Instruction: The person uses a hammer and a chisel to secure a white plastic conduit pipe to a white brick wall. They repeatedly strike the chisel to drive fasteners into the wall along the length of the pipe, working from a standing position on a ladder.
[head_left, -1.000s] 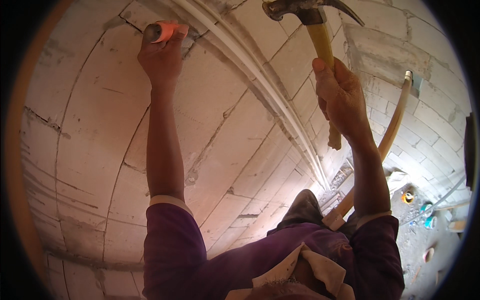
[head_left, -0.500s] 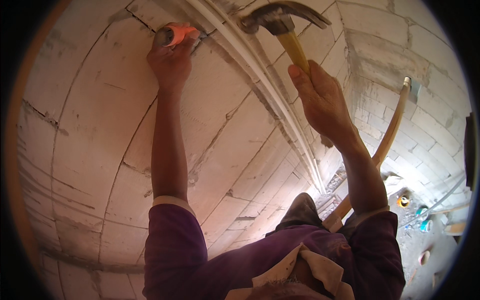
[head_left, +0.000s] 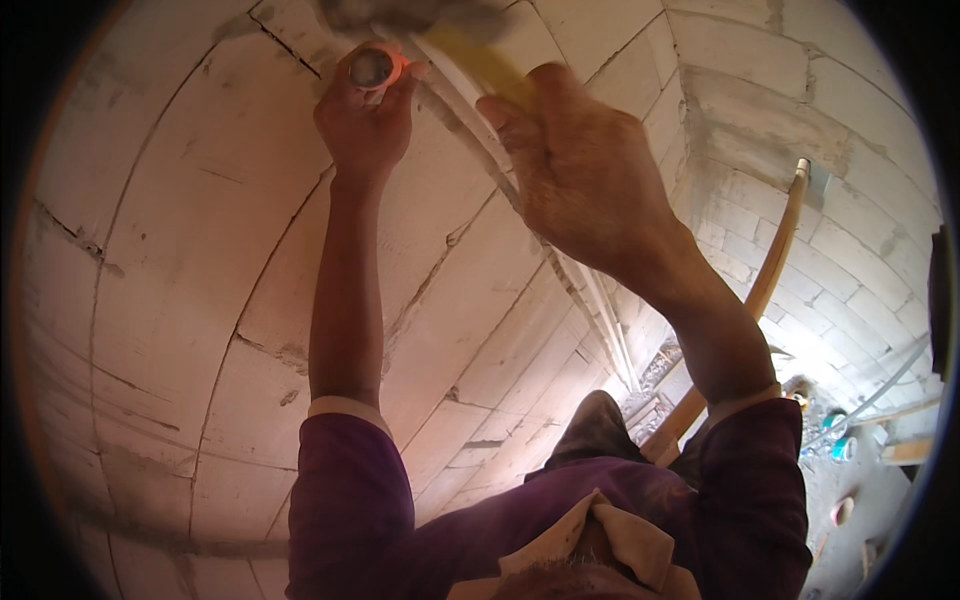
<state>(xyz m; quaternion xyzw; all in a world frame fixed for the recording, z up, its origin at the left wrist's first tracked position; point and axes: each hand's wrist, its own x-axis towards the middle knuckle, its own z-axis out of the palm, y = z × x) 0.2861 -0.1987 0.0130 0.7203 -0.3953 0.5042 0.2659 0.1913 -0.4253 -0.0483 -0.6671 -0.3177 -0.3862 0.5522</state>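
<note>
My left hand (head_left: 366, 130) is raised to the block wall (head_left: 250, 210), fingers closed round a short tool with an orange collar (head_left: 374, 68). Its dark round end faces me; the end toward the wall is hidden, so its exact kind does not show. My right hand (head_left: 595, 175) grips a claw hammer (head_left: 482, 66) by its yellow handle. Motion blurs the hammer, and its dark head lies at the top edge of the view, just above and right of the orange-collared tool. Whether the two touch I cannot make out.
White conduits (head_left: 604, 310) run down the wall, partly behind my right hand. A curved wooden pole (head_left: 783, 240) stands on my right. Teal rolls (head_left: 843, 448), a wooden piece (head_left: 906, 454) and rubble lie on the floor at lower right.
The hammer has swung up and left with my right hand, toward the orange-collared tool. My left hand has shifted slightly to the right in view, still holding that tool.
</note>
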